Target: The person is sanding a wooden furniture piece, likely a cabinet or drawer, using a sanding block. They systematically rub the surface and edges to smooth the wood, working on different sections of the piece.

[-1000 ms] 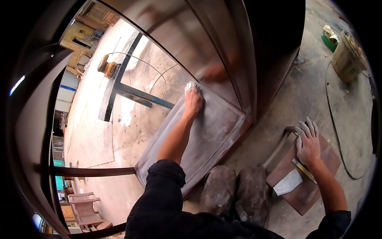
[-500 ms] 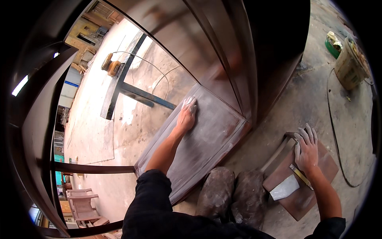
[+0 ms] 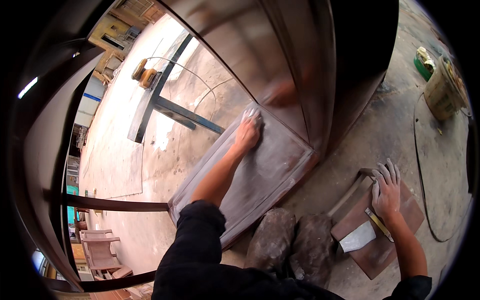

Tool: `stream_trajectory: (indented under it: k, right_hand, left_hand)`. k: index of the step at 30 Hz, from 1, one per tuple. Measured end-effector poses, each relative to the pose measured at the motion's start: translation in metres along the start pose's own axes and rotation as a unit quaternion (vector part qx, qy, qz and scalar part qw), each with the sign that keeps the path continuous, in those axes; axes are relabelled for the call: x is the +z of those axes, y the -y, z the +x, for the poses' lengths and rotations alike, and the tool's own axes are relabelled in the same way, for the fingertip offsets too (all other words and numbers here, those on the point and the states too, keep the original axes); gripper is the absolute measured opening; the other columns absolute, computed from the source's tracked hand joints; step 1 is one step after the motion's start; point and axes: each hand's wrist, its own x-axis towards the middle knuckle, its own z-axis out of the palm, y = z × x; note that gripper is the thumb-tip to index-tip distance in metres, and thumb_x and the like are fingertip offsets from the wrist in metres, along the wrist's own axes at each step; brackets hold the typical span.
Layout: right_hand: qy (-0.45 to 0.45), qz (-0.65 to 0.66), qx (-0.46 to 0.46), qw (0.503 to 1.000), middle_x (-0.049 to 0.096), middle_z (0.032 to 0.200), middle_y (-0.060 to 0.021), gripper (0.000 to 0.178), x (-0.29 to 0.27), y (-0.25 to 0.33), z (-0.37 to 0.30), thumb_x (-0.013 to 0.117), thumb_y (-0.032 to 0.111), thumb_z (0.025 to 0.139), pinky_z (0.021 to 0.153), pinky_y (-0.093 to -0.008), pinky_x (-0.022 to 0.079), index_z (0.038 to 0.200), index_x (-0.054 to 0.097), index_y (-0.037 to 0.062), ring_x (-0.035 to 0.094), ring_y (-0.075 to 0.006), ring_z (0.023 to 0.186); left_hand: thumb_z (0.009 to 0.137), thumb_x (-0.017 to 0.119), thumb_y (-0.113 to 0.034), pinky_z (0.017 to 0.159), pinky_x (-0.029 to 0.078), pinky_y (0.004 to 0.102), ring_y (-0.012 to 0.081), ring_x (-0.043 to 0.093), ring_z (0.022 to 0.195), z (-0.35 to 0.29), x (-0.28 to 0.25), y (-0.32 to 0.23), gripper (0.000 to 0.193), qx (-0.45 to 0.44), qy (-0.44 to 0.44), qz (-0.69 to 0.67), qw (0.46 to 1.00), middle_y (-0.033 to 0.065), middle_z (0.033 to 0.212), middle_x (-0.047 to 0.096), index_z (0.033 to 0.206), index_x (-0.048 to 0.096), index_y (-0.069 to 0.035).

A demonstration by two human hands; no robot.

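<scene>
An orange sander (image 3: 146, 77) sits on a dark metal frame (image 3: 150, 112). The left hand (image 3: 250, 131) touches the far end of a dusty brown panel (image 3: 270, 165); whether it grips anything, I cannot tell. Beside a white sheet (image 3: 357, 237) and yellow tool (image 3: 378, 224), the right hand (image 3: 386, 194), fingers slightly apart, is over a brown board (image 3: 409, 210).

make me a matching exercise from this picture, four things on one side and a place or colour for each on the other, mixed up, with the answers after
Things:
1. left hand
2. corded power tool
3. small tub
4. white sheet

Places and colours:
A. green
B. lying on the brown board
C. on the dusty greyish panel
D. yellow-orange

Pairs: 1-C, 2-D, 3-A, 4-B
</scene>
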Motion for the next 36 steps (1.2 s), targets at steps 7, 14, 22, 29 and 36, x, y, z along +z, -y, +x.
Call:
stream_trajectory:
  k: [7, 14, 22, 29, 36]
  right_hand:
    - [-0.002, -0.006, 0.011, 1.0, 0.055, 0.133, -0.0191, 0.03, -0.001, -0.002, -0.002, 0.052, 0.007, 0.088, 0.118, -0.0531, 0.024, 0.115, 0.062, -0.0002, 0.038, -0.0405, 0.138]
    - [-0.006, -0.018, 0.0, 1.0, 0.055, 0.133, -0.0174, 0.031, 0.001, -0.001, -0.003, 0.053, 0.009, 0.087, 0.118, -0.0533, 0.025, 0.116, 0.062, 0.0015, 0.038, -0.0388, 0.138]
    - [-0.002, -0.029, -0.002, 1.0, 0.054, 0.134, -0.0161, 0.032, 0.003, -0.003, -0.003, 0.052, 0.011, 0.089, 0.119, -0.052, 0.024, 0.118, 0.062, 0.0024, 0.037, -0.0377, 0.139]
    - [0.001, -0.028, -0.006, 1.0, 0.053, 0.137, -0.015, 0.032, 0.007, -0.006, -0.004, 0.051, 0.011, 0.091, 0.119, -0.0516, 0.024, 0.12, 0.061, 0.0029, 0.037, -0.0376, 0.139]
    - [0.005, -0.039, -0.004, 0.999, 0.052, 0.138, -0.0148, 0.033, 0.008, -0.007, -0.005, 0.052, 0.011, 0.091, 0.119, -0.0518, 0.024, 0.121, 0.06, 0.0029, 0.035, -0.0371, 0.14]
  left_hand:
    - [0.097, 0.051, -0.014, 0.119, 0.028, 0.047, 0.0382, 0.042, 0.136, -0.014, -0.01, 0.008, 0.041, 0.031, 0.007, 0.023, 0.999, 0.0262, 0.137, 0.053, 0.134, 0.051, 0.003]
    - [0.096, 0.051, -0.017, 0.118, 0.029, 0.0468, 0.0405, 0.046, 0.133, 0.014, 0.028, -0.025, 0.042, -0.011, -0.056, 0.04, 0.998, 0.0265, 0.135, 0.055, 0.13, 0.054, 0.006]
    - [0.093, 0.051, -0.008, 0.118, 0.032, 0.0469, 0.0369, 0.044, 0.136, -0.052, 0.01, -0.143, 0.042, 0.189, 0.061, -0.087, 0.976, 0.0225, 0.139, 0.053, 0.133, 0.053, 0.002]
    - [0.086, 0.056, -0.006, 0.118, 0.032, 0.045, 0.0366, 0.04, 0.139, -0.055, 0.01, -0.133, 0.053, 0.116, 0.099, -0.067, 0.986, 0.0216, 0.141, 0.052, 0.138, 0.048, 0.002]
    - [0.083, 0.06, -0.006, 0.121, 0.026, 0.0465, 0.0365, 0.038, 0.14, -0.1, -0.016, -0.138, 0.055, 0.179, 0.085, -0.061, 0.978, 0.0215, 0.145, 0.049, 0.137, 0.05, 0.003]
